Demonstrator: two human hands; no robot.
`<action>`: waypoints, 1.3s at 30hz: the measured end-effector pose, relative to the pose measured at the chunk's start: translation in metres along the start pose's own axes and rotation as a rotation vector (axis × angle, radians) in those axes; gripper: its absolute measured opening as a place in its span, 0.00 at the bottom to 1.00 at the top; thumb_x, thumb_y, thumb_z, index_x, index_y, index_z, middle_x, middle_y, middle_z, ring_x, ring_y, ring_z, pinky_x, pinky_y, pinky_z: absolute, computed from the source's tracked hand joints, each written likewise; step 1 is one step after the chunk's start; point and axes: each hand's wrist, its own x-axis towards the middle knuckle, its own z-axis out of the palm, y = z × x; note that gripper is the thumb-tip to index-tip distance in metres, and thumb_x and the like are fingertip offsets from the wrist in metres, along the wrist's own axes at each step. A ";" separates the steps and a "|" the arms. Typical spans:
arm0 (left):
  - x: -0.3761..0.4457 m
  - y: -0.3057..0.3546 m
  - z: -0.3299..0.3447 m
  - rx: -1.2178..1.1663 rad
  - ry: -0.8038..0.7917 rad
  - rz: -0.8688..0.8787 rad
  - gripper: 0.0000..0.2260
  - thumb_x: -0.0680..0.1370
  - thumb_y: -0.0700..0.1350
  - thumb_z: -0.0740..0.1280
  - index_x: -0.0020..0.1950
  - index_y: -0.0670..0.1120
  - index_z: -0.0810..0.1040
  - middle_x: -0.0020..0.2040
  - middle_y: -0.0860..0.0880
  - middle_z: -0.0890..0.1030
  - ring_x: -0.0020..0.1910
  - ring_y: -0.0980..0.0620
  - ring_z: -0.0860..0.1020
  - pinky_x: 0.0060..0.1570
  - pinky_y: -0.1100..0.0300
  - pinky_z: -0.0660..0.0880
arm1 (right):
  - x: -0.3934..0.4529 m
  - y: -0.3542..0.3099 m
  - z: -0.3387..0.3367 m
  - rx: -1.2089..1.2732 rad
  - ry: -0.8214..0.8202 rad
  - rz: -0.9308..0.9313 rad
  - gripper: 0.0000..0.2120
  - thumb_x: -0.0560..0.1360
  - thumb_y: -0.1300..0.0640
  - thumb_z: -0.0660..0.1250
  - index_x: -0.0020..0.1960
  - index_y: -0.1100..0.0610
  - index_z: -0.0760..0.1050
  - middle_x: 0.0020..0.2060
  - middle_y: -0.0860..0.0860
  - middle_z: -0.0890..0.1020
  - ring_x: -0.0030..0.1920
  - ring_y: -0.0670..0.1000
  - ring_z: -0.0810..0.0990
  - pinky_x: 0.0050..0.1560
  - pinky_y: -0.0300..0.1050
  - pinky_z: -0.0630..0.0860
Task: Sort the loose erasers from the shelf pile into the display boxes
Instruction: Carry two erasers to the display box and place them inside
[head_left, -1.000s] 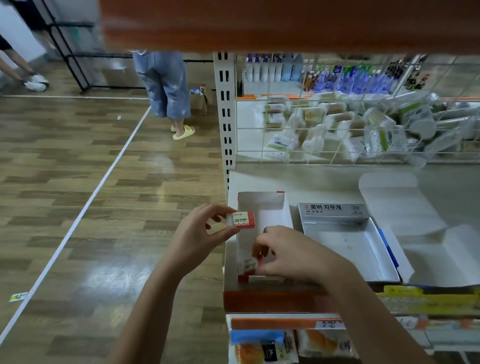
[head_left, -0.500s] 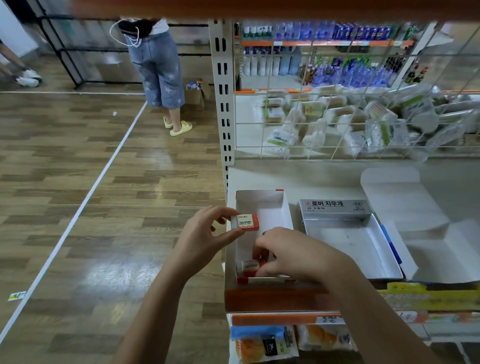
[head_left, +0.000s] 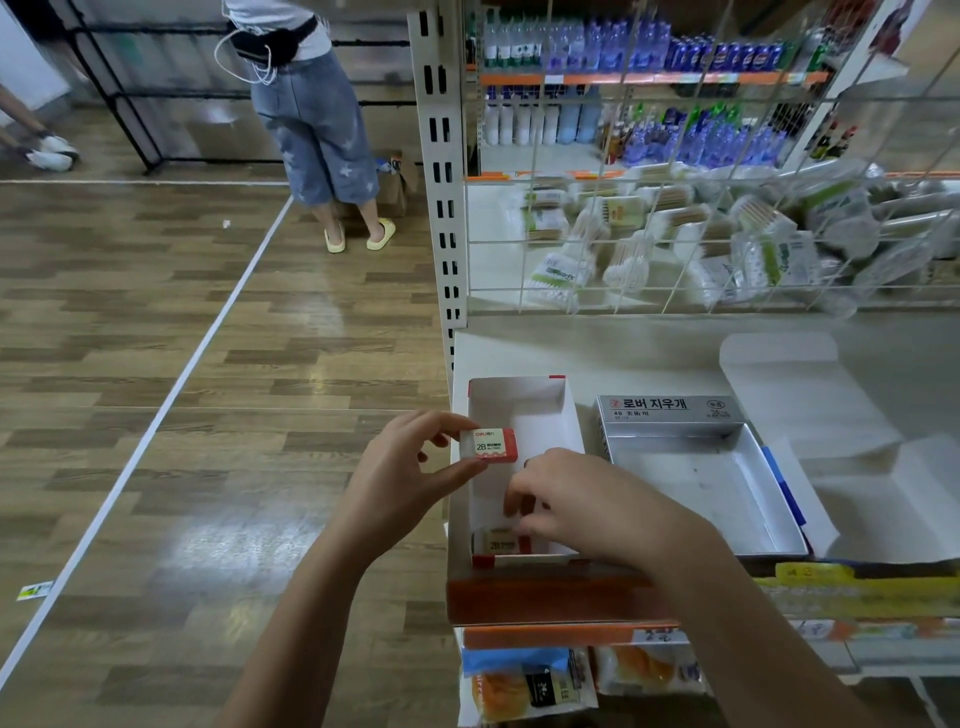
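Your left hand (head_left: 400, 478) still pinches a 2B eraser (head_left: 488, 445) at the white box's (head_left: 566, 415) left wall, no nearer than half a second ago, while your right hand (head_left: 576, 501) stays curled around another eraser (head_left: 501, 541) at the box's front-left corner, beside the grey box (head_left: 675, 415).

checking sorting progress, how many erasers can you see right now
2. One eraser is pinched in the left hand above the white display box; another lies at its near end under the right hand, which may hide more.
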 end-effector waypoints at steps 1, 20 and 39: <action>-0.001 0.002 -0.001 0.015 0.000 0.002 0.13 0.70 0.51 0.71 0.50 0.65 0.72 0.49 0.63 0.76 0.49 0.63 0.72 0.42 0.72 0.67 | -0.003 0.002 -0.003 0.004 0.065 -0.003 0.10 0.77 0.50 0.63 0.56 0.51 0.77 0.50 0.47 0.78 0.52 0.46 0.74 0.53 0.45 0.74; 0.011 0.040 0.019 0.475 -0.379 0.228 0.17 0.73 0.59 0.65 0.61 0.58 0.73 0.57 0.58 0.73 0.54 0.60 0.63 0.49 0.68 0.63 | -0.019 0.049 -0.012 0.050 0.212 0.500 0.24 0.75 0.39 0.60 0.41 0.60 0.77 0.35 0.54 0.80 0.34 0.51 0.77 0.34 0.43 0.71; 0.035 0.042 0.027 0.506 -0.680 0.302 0.17 0.74 0.60 0.64 0.59 0.54 0.77 0.50 0.56 0.76 0.52 0.58 0.68 0.44 0.67 0.64 | -0.008 0.043 -0.008 0.330 0.175 0.498 0.15 0.75 0.57 0.56 0.39 0.65 0.76 0.29 0.56 0.83 0.25 0.50 0.81 0.28 0.37 0.77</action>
